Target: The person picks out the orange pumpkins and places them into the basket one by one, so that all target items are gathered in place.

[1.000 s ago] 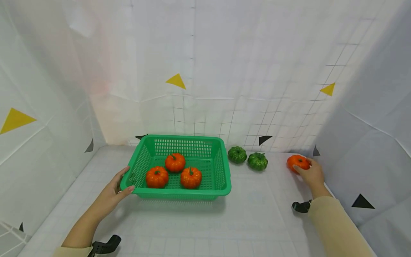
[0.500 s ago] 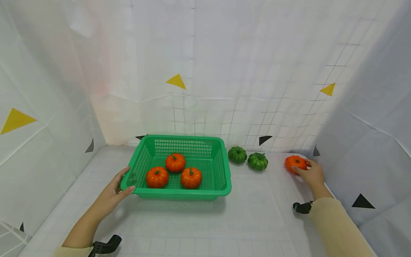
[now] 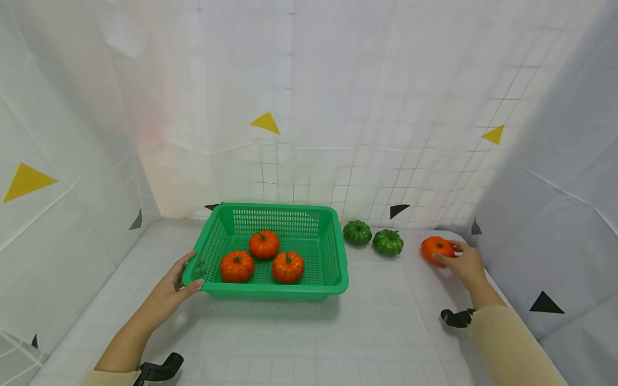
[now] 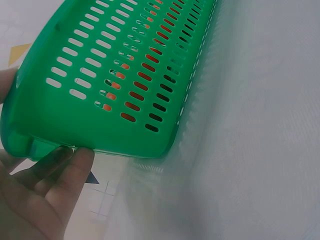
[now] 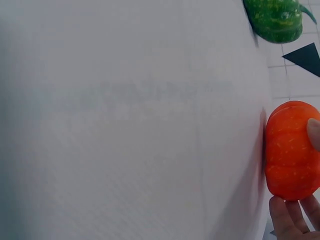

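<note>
A green slotted plastic basket (image 3: 270, 288) stands left of centre in the head view. Inside it sit three small orange pumpkins, among them a front-left pumpkin (image 3: 237, 267), a back pumpkin (image 3: 264, 244) and a front-right pumpkin (image 3: 288, 267). My left hand (image 3: 169, 292) grips the basket's near left corner, thumb on the rim; the left wrist view shows fingers (image 4: 75, 175) against its end wall. Far right, my right hand (image 3: 468, 265) holds another orange pumpkin (image 3: 434, 250) between thumb and fingers. In the right wrist view that pumpkin (image 5: 291, 155) appears close to the table surface.
Two dark green pumpkins, a left one (image 3: 357, 233) and a right one (image 3: 388, 243), rest between the basket and my right hand. White sheeting (image 3: 318, 107) closes off the back and both sides of the white table (image 3: 376, 332).
My right hand has shifted a little to the left and towards me, and the orange pumpkin has moved with it. My left hand and the basket have stayed put.
</note>
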Action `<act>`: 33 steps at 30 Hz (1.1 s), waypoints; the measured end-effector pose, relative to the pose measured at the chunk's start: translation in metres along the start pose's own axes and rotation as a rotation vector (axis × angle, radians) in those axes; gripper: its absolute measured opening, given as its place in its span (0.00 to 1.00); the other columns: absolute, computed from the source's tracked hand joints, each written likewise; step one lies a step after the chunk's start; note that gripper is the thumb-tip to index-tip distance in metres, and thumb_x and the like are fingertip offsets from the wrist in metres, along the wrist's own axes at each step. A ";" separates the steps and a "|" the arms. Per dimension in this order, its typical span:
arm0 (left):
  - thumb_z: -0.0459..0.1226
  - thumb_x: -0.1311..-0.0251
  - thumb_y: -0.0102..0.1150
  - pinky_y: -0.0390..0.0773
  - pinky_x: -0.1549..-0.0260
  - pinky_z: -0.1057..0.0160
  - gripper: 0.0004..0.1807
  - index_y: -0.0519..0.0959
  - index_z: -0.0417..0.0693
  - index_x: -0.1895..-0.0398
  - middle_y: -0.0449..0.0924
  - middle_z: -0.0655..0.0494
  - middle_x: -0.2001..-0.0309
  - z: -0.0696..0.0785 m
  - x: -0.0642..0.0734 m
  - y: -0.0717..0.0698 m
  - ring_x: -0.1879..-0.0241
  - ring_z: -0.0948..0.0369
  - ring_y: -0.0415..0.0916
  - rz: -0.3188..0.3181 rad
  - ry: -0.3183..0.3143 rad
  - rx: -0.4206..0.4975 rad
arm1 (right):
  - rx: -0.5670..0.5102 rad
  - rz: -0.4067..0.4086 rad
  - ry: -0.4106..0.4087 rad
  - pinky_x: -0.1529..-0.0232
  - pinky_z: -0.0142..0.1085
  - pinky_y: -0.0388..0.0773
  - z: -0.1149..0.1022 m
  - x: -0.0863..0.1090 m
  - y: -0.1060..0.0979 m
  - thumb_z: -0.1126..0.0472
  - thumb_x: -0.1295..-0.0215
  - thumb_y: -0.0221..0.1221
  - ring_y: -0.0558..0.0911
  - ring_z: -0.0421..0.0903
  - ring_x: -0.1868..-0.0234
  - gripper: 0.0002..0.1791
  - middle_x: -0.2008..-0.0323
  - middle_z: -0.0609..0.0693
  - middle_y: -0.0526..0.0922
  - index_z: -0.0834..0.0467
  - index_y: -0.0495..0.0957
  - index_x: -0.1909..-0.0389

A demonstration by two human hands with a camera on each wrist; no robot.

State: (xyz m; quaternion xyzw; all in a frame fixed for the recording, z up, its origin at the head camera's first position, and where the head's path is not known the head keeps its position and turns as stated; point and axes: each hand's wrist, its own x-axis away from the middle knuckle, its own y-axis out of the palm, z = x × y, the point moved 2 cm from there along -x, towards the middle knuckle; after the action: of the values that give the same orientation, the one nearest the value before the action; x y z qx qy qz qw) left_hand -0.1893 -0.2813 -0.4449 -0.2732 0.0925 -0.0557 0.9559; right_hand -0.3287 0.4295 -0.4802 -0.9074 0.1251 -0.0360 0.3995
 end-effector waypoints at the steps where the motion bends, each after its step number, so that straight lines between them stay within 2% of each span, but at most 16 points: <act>1: 0.40 0.27 0.55 0.74 0.48 0.62 0.42 0.43 0.47 0.19 0.54 0.29 0.27 0.000 0.000 0.000 0.33 0.39 0.63 -0.001 0.001 0.002 | 0.004 -0.001 -0.002 0.41 0.61 0.69 -0.001 0.002 0.000 0.41 0.37 0.66 0.66 0.70 0.38 0.49 0.32 0.75 0.61 0.69 0.59 0.27; 3: 0.40 0.27 0.55 0.73 0.48 0.66 0.42 0.43 0.48 0.19 0.54 0.30 0.27 0.000 0.000 0.000 0.33 0.39 0.62 -0.001 -0.003 0.001 | 0.000 -0.002 0.010 0.40 0.62 0.68 -0.004 0.005 0.001 0.41 0.38 0.67 0.65 0.70 0.36 0.50 0.32 0.75 0.61 0.68 0.58 0.27; 8: 0.40 0.27 0.55 0.73 0.49 0.65 0.42 0.43 0.47 0.19 0.55 0.29 0.27 -0.001 -0.001 0.000 0.33 0.39 0.63 0.000 -0.005 -0.002 | -0.014 0.010 0.044 0.40 0.63 0.67 -0.011 0.016 0.003 0.43 0.38 0.68 0.63 0.71 0.35 0.50 0.31 0.75 0.61 0.68 0.58 0.26; 15: 0.42 0.27 0.55 0.72 0.44 0.46 0.42 0.43 0.46 0.19 0.50 0.28 0.26 -0.002 -0.002 0.000 0.32 0.37 0.61 0.002 -0.026 -0.019 | -0.012 0.025 0.046 0.41 0.61 0.70 -0.019 0.028 0.003 0.44 0.38 0.68 0.66 0.70 0.38 0.48 0.32 0.73 0.62 0.66 0.60 0.27; 20: 0.42 0.27 0.56 0.71 0.43 0.45 0.43 0.43 0.46 0.19 0.48 0.28 0.25 -0.002 -0.002 0.000 0.32 0.37 0.60 0.002 -0.031 -0.016 | -0.011 0.037 0.013 0.44 0.59 0.74 -0.030 0.038 0.000 0.42 0.39 0.68 0.68 0.68 0.40 0.48 0.33 0.72 0.64 0.66 0.61 0.27; 26: 0.41 0.27 0.56 0.72 0.44 0.50 0.43 0.43 0.47 0.19 0.49 0.28 0.25 -0.001 -0.002 -0.001 0.32 0.37 0.60 0.001 -0.023 -0.018 | -0.019 0.021 -0.020 0.48 0.58 0.77 -0.044 0.051 -0.004 0.41 0.39 0.68 0.69 0.68 0.41 0.49 0.34 0.72 0.65 0.66 0.61 0.27; 31: 0.41 0.27 0.56 0.72 0.49 0.69 0.43 0.43 0.47 0.19 0.51 0.29 0.26 -0.003 -0.001 0.000 0.32 0.38 0.62 0.000 -0.018 -0.011 | -0.025 0.012 -0.047 0.49 0.57 0.78 -0.052 0.059 -0.005 0.42 0.39 0.68 0.70 0.69 0.41 0.48 0.34 0.72 0.65 0.66 0.62 0.27; 33: 0.41 0.27 0.56 0.70 0.50 0.72 0.42 0.43 0.46 0.19 0.51 0.29 0.26 -0.003 -0.001 0.000 0.33 0.39 0.62 0.003 -0.016 -0.013 | -0.027 0.010 -0.057 0.50 0.57 0.78 -0.055 0.062 -0.006 0.41 0.39 0.68 0.70 0.69 0.41 0.48 0.35 0.72 0.65 0.67 0.62 0.28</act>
State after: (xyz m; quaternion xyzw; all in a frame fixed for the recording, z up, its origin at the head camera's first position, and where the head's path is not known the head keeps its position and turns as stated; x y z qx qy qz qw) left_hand -0.1913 -0.2822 -0.4473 -0.2799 0.0857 -0.0517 0.9548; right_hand -0.2769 0.3776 -0.4408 -0.9127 0.1186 -0.0066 0.3909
